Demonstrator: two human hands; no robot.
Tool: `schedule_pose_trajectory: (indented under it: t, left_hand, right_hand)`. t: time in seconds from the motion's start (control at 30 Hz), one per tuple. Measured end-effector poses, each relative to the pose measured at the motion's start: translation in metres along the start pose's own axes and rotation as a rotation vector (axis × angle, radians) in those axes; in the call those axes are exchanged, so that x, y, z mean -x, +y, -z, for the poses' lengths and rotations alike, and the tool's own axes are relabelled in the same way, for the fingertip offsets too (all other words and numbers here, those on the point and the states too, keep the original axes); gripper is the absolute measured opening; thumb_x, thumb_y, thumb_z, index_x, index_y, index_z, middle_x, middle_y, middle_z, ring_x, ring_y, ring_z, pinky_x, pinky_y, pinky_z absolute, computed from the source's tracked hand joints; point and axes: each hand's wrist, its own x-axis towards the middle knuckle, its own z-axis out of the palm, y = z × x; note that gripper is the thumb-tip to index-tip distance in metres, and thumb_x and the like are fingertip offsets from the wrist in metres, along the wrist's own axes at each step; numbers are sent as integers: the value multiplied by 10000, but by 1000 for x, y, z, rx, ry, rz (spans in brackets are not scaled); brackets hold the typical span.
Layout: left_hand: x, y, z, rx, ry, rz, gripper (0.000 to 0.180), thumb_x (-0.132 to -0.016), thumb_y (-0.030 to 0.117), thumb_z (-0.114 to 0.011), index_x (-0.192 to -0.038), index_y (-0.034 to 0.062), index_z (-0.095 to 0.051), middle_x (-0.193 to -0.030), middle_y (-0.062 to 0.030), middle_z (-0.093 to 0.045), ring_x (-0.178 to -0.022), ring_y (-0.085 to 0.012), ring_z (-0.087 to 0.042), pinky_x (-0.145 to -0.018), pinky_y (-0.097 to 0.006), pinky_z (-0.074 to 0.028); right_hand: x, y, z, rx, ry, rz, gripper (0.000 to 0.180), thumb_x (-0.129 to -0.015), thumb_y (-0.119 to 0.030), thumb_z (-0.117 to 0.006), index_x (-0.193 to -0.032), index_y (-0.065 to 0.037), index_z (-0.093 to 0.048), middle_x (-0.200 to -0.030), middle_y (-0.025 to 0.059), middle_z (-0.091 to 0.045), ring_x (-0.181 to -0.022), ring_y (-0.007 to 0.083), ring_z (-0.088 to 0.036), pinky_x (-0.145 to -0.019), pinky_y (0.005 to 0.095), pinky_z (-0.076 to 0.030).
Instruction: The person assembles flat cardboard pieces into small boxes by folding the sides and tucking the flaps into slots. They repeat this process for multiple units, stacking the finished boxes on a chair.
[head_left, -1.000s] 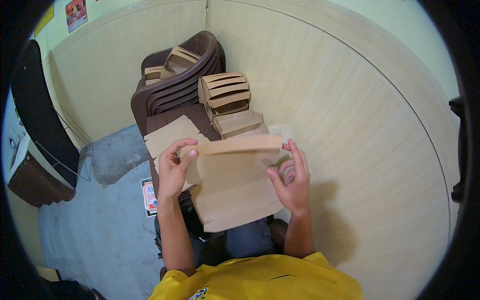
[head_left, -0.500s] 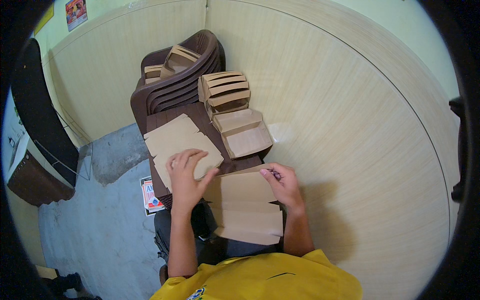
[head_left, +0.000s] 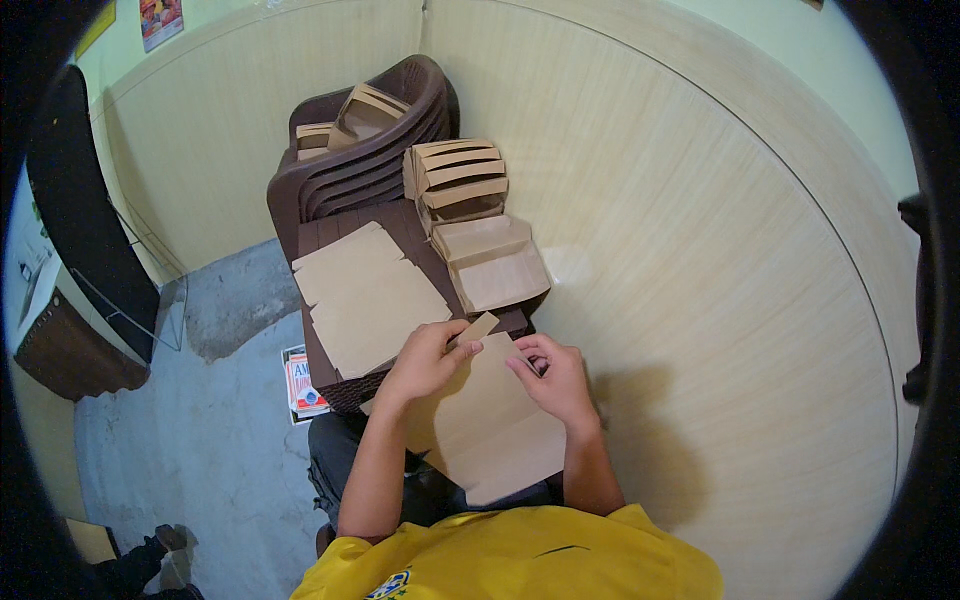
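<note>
Over my lap I hold a flat brown cardboard box blank with crease lines across it. My left hand pinches its far left corner, where a narrow flap stands up beyond the fingertips. My right hand has its thumb and fingers closed on the far right edge. More flat box blanks lie on the brown woven table just beyond my left hand. A folded open box sits at the table's right side, past my right hand.
Several nested folded boxes stand behind the open one, against the wood-look wall. Stacked brown chairs at the back hold more boxes. Printed papers lie on the floor left of the table. Someone's foot shows at lower left.
My left hand has come down and right from above the flat blanks and now grips the far left corner of the held blank. That blank has turned and its flap is raised.
</note>
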Motion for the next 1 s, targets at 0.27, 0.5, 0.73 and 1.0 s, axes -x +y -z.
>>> schedule_pose_trajectory:
  t: [0.27,0.5,0.73,1.0]
  left_hand:
    - [-6,-16,-18,48,107,48,384,-990,364,-753,-1035,-18,-746,-818,-235,-707,-740,-378,-674,-712,-457,-514]
    - [4,-22,-10,136,-78,114,379,-912,341,-861,-1036,-12,-796,-731,-147,-693,-666,-161,-601,-646,-373,-495]
    - [-2,-14,-5,163,-193,12,253,-903,209,-875,-997,-10,-792,-672,-35,-632,-666,-98,-511,-625,-336,-461]
    - [1,-9,4,295,-167,57,201,-909,169,-868,-965,-8,-790,-730,-15,-639,-735,-84,-525,-672,-312,-459]
  right_hand:
    - [11,-19,-31,423,177,462,198,-870,-61,-804,-1062,-39,-759,-1187,101,-765,-979,316,-720,-846,393,-586]
    - [12,-14,-27,29,104,217,139,-913,-120,-814,-1011,-40,-755,-1019,85,-770,-797,266,-694,-720,341,-545]
    - [11,-12,-10,159,-110,252,211,-1004,-211,-755,-961,-13,-695,-840,185,-693,-762,394,-686,-675,453,-533]
    - [20,-11,-7,162,-211,232,250,-990,-228,-767,-881,-20,-683,-804,182,-688,-753,404,-687,-677,477,-536]
